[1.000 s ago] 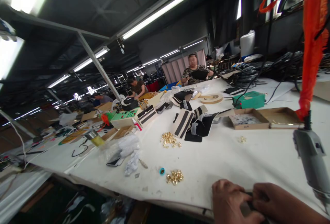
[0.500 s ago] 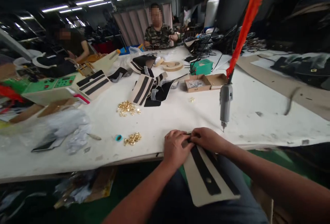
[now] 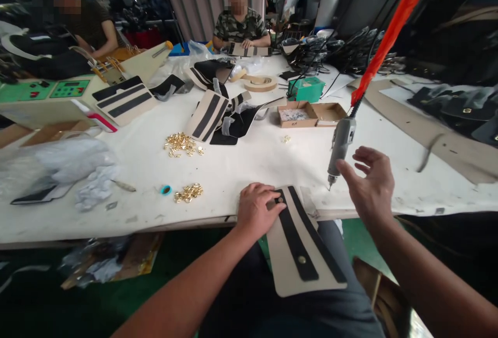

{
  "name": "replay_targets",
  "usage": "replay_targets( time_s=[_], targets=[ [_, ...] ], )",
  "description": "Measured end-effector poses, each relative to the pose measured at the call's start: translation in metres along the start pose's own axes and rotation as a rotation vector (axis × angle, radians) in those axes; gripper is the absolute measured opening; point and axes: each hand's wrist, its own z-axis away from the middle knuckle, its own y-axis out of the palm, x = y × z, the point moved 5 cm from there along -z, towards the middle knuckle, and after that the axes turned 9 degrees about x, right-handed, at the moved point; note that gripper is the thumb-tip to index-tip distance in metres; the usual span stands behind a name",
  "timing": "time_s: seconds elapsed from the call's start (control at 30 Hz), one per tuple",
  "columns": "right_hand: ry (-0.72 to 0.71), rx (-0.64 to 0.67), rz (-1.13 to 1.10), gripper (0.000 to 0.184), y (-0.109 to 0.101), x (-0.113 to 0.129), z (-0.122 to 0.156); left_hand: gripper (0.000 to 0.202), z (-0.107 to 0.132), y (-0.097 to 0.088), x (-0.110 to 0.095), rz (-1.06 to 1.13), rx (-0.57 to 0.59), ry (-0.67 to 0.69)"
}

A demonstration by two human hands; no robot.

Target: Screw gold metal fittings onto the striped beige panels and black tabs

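Observation:
My left hand (image 3: 259, 208) grips the far end of a beige panel with black strips (image 3: 290, 247), its thumb beside a small round metal fitting on one strip. The panel extends over the table edge towards my lap, and a second metal fitting shows near its close end. My right hand (image 3: 371, 182) is open, fingers spread, just right of a hanging grey electric screwdriver (image 3: 341, 143). The thumb overlaps the tool's lower body; whether it touches is unclear. The screwdriver's bit points down towards the table.
Gold fittings lie in two piles, one farther (image 3: 179, 143) and one nearer (image 3: 189, 193), beside a small blue-rimmed cap (image 3: 166, 189). Cardboard boxes (image 3: 298, 121), more striped panels (image 3: 210, 115) and a green box (image 3: 306, 89) stand beyond. Two people sit across and at left.
My right hand has left the panel and moved right to the screwdriver, opening. The screwdriver now tilts. My left hand stays on the panel. The person across now has a striped panel before them.

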Motion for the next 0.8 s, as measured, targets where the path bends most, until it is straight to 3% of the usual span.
replay_targets(
  time_s=[0.1,0.2,0.3,0.43,0.6,0.8],
  targets=[
    [0.137,0.115,-0.069,0.069,0.014,-0.017,-0.022,0.019,0.0,-0.001,-0.002,-0.009,0.001,-0.002],
    [0.283,0.249,-0.172,0.055,0.036,-0.028,-0.038,0.019,0.001,-0.001,-0.002,-0.015,-0.004,0.001],
    [0.374,0.243,-0.305,0.045,0.049,-0.028,-0.041,0.02,0.002,0.0,-0.001,-0.014,-0.014,0.003],
    [0.277,0.221,-0.469,0.041,0.059,0.004,-0.021,0.021,0.001,0.002,-0.001,-0.019,-0.018,0.017],
    [0.218,0.423,-0.649,0.039,0.09,0.056,0.026,0.021,0.002,0.003,0.001,-0.037,-0.026,0.01],
    [0.159,0.444,-0.642,0.04,0.113,0.066,0.042,0.023,0.003,0.004,0.002,-0.02,-0.027,0.017]
  ],
)
